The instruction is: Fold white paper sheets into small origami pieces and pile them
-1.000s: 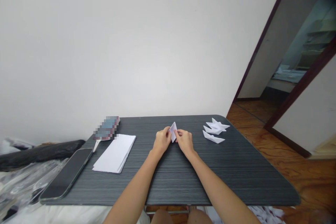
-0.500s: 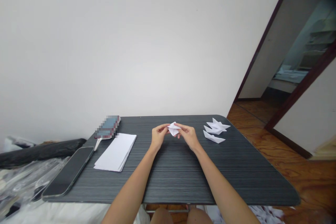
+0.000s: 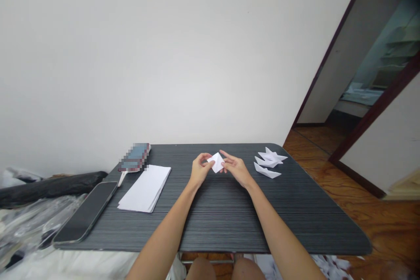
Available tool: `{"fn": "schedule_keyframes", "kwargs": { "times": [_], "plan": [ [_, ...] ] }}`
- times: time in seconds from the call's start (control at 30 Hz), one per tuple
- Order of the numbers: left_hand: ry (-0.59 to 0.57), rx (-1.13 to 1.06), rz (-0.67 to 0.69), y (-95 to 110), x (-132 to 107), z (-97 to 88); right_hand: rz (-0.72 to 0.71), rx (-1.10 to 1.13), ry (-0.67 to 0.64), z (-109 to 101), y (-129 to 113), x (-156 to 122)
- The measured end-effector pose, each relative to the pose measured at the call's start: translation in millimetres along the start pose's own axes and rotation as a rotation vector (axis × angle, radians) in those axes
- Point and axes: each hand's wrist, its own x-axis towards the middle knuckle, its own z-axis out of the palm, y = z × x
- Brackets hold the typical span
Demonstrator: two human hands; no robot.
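Between my two hands is a small piece of folded white paper [image 3: 216,162], now a flat diamond with a crease down its middle, held above the dark table. My left hand [image 3: 201,170] pinches its left corner, thumb in front and fingers behind. At the right corner, my right hand [image 3: 236,169] grips the paper between thumb and fingers, its index finger stretched up and away. Several folded white paper boats [image 3: 269,158] lie in a group to the right of my right hand.
A stack of white paper sheets [image 3: 145,188] lies left on the dark table [image 3: 226,223]. Near it are a phone [image 3: 87,213] at the left edge and a pixelated device [image 3: 135,157] behind. A white wall [image 3: 197,52] stands behind the table. White paper pieces [image 3: 333,266] lie below at right.
The folded paper has gone from a partly opened shape with a flap across it to a flat diamond. My right index finger has lifted off it, and my left thumb has moved lower.
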Motion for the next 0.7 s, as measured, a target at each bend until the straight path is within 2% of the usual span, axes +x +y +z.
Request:
{"fn": "schedule_keyframes", "kwargs": {
  "times": [0.13,0.23,0.5,0.7],
  "plan": [
    [-0.106,0.076,-0.017,-6.0,-0.6,-0.7,0.07,-0.055,0.087,-2.3,6.4,2.7],
    [-0.161,0.189,-0.008,-8.7,-1.0,-1.3,0.075,-0.094,0.098,-2.0,6.9,3.0],
    [-0.036,0.247,0.093,0.4,-1.0,-0.4,0.063,-0.132,-0.003,6.5,-2.5,-2.1],
    [0.034,0.271,0.142,2.7,-4.1,0.2,0.104,-0.105,0.014,7.1,-1.5,-2.0]
  ]
}}
